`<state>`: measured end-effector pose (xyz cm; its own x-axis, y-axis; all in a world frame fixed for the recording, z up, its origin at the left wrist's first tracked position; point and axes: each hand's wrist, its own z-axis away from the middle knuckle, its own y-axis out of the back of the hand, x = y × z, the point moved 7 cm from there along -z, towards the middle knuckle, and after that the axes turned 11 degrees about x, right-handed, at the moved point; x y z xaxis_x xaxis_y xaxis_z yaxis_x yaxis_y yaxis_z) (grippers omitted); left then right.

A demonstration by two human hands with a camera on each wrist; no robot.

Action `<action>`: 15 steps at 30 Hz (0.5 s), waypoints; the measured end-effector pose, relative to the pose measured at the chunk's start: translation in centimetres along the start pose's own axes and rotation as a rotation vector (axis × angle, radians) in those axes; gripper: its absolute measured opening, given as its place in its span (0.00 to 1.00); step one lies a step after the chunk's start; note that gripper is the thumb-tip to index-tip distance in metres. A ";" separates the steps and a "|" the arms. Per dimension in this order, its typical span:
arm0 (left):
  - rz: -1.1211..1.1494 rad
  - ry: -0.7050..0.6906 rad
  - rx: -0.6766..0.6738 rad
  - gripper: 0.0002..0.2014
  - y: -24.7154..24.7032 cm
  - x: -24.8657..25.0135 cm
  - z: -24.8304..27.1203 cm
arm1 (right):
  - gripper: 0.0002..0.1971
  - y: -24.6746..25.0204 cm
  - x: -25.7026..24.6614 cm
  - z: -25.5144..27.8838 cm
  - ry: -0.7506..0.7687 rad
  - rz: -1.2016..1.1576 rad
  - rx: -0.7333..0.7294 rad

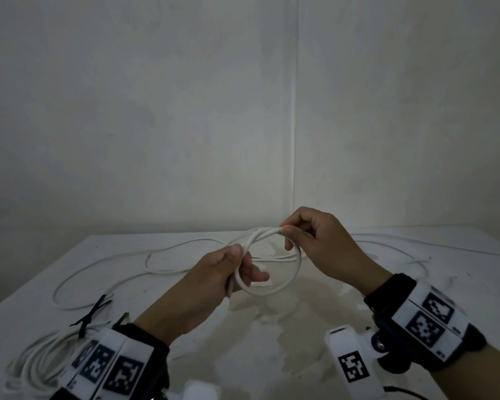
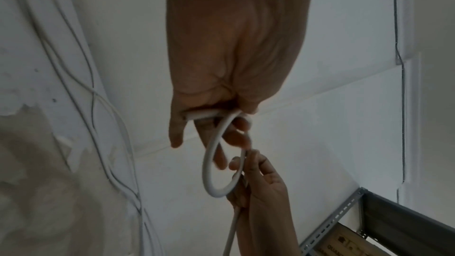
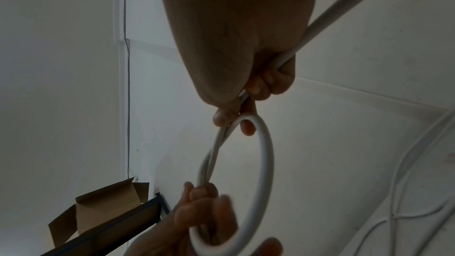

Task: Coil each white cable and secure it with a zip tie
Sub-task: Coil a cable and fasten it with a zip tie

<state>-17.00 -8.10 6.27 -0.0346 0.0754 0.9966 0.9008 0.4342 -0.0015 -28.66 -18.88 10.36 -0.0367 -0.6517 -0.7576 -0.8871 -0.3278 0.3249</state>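
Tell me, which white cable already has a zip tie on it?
The coiled cable at the table's near-left corner, crossed by black zip ties. The cable that the left hand and right hand loop has none.

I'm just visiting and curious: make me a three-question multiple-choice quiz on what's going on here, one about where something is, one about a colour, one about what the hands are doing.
1. Where does the finished cable bundle lie?
A. near left of the table
B. far right corner
C. on a shelf

2. What colour are the zip ties beside it?
A. white
B. black
C. red

3. What state is the cable loop in?
A. lying flat on the table
B. held up by both hands
C. hanging from one hand

Answers:
1 A, the bundle sits on the table by the left wrist in the head view.
2 B, they show dark against the white cable.
3 B, the left hand grips one side of the loop and the right hand pinches its top, above the table.
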 end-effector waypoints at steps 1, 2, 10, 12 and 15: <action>0.045 0.012 0.004 0.19 -0.2 0.0 0.0 | 0.08 -0.1 0.1 0.0 0.001 -0.003 0.010; 0.084 0.020 0.009 0.18 -0.4 0.1 0.0 | 0.08 -0.1 0.2 0.0 0.002 -0.003 0.014; 0.044 -0.055 0.262 0.18 2.5 0.4 -1.2 | 0.04 1.0 1.6 0.1 0.089 0.237 0.049; 0.048 -0.058 0.324 0.18 4.0 0.2 -1.3 | 0.06 2.2 2.6 -0.2 0.112 0.362 0.109; 0.086 -0.063 0.386 0.18 6.0 0.2 -1.4 | 0.09 4.1 4.1 -0.8 0.079 0.563 0.177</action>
<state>-11.02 -6.78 6.55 -0.0037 0.1754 0.9845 0.6733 0.7283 -0.1273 -32.10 -23.42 9.01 -0.4955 -0.7431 -0.4499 -0.8047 0.1977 0.5597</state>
